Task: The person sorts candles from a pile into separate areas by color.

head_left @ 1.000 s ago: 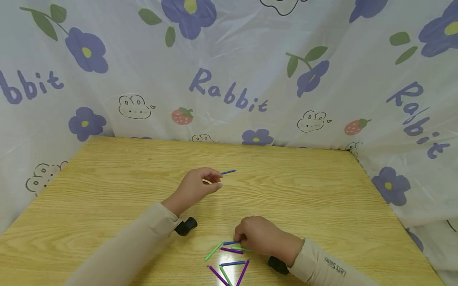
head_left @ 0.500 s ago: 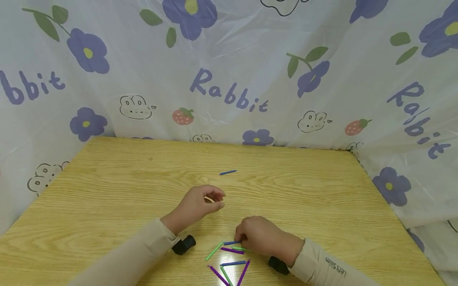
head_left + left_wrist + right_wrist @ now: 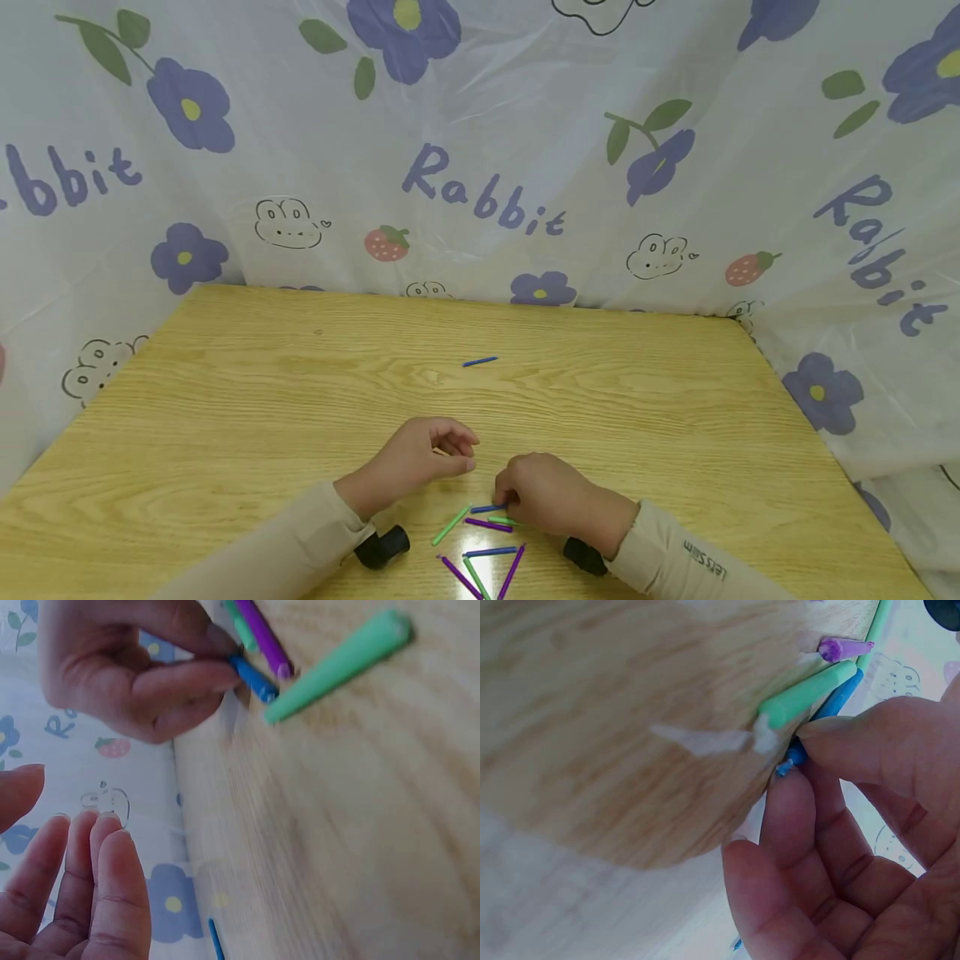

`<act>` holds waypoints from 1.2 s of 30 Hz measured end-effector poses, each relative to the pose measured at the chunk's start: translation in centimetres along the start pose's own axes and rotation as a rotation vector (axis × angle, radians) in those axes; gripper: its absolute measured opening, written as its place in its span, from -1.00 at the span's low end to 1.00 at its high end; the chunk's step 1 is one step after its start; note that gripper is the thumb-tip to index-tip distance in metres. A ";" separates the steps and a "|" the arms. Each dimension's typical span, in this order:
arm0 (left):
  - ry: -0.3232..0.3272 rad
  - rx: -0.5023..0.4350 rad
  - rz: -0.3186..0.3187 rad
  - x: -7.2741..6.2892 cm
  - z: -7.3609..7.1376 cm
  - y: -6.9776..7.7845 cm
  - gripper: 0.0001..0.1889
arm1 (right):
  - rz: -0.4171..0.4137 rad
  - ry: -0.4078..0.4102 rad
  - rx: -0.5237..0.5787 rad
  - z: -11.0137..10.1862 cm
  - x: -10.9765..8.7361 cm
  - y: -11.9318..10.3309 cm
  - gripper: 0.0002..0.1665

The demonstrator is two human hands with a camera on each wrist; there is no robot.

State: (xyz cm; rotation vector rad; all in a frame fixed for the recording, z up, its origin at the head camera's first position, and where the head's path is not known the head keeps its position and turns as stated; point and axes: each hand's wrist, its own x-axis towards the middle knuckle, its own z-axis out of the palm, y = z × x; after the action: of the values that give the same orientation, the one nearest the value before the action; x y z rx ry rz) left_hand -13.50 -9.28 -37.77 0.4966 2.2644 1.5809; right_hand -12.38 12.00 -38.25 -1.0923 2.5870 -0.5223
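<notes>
My right hand (image 3: 551, 496) pinches one end of a slim blue candle (image 3: 840, 694) between thumb and fingertip, close to the tabletop. Its wick-like tip shows in the right wrist view. Beside that candle lie a purple candle (image 3: 489, 525) and a green candle (image 3: 501, 521), the latter partly hidden by the hand. Another green candle (image 3: 452, 527) slants at the left, its upper end near the blue one. My left hand (image 3: 420, 454) hovers left of the right hand with fingers loosely bent, holding nothing. Its gap is visible in the left wrist view.
Nearer the front edge, a blue candle (image 3: 490, 552), a green candle (image 3: 476, 577) and two purple candles (image 3: 512, 571) form a triangular figure. A lone blue candle (image 3: 480, 362) lies farther back on the wooden table (image 3: 637, 400). A printed curtain (image 3: 487, 100) hangs behind.
My left hand has moved back toward me, away from the lone blue candle at the back, which stays in place. My right hand and the candles near it look unmoved.
</notes>
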 end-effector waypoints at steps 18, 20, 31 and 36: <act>-0.107 -0.027 -0.017 -1.8 1.9 -0.1 -0.78 | -0.005 0.028 -0.010 0.0 -0.1 0.0 -0.82; -0.125 -0.026 -0.020 -1.9 2.0 -0.3 -0.79 | -0.002 0.028 -0.009 0.0 -0.1 -0.1 -0.82; -0.172 0.072 0.036 -2.8 3.4 -0.3 -0.84 | -0.017 0.047 -0.020 0.1 -0.2 -0.1 -0.79; -0.185 0.115 0.050 -2.9 3.9 -0.4 -0.87 | -0.016 0.050 -0.023 0.2 -0.2 0.0 -0.80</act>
State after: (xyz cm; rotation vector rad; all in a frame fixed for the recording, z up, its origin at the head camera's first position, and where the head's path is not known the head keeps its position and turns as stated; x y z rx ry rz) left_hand -9.13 -7.52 -39.18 0.7047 2.2255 1.3708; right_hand -12.16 12.04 -38.40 -1.1222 2.6352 -0.5309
